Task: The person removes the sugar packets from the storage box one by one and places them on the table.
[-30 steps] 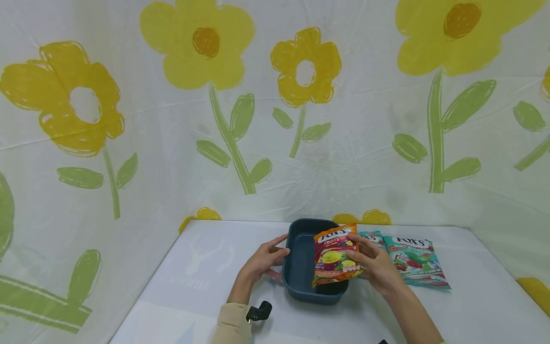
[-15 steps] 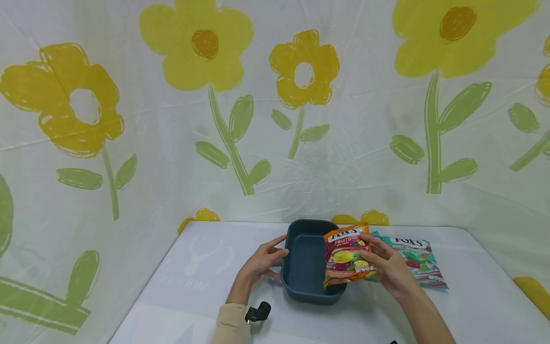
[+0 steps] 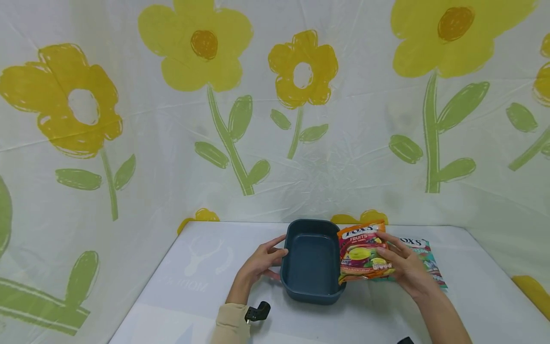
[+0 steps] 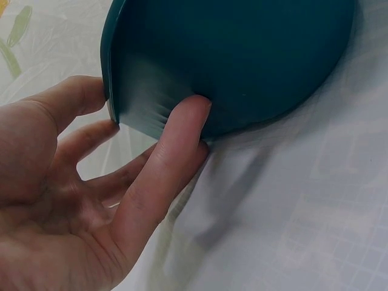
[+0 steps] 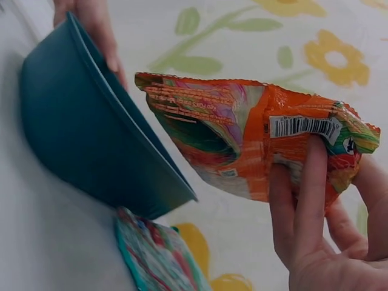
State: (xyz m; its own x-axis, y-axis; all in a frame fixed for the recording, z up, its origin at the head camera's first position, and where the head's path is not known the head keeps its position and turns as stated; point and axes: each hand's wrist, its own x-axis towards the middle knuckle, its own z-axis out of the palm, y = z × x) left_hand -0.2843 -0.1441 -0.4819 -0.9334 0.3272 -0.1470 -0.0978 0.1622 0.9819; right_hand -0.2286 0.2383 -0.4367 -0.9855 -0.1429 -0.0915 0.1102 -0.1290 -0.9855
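A dark blue rectangular container (image 3: 311, 265) stands upright on the white table. My left hand (image 3: 263, 260) holds it by its left side, with fingers spread along the wall (image 4: 145, 91). My right hand (image 3: 406, 263) grips an orange-and-red bag of Fox's fruit candy (image 3: 363, 253) by its right edge. That bag is raised, and in the head view it overlaps the container's right rim. From the right wrist view, its barcoded back (image 5: 254, 136) shows, with fingers pressed against it, and it hangs apart from the container.
Behind the right hand lies a teal Fox's candy bag (image 3: 433, 263), partly hidden. Another teal bag (image 5: 157, 251) shows by the container in the right wrist view. A flower-printed sheet (image 3: 335, 186) rises behind the table.
The right hand has carried the fruit candy bag rightward, from over the container to its right rim, covering more of the teal bags. The left hand and container have stayed in place.
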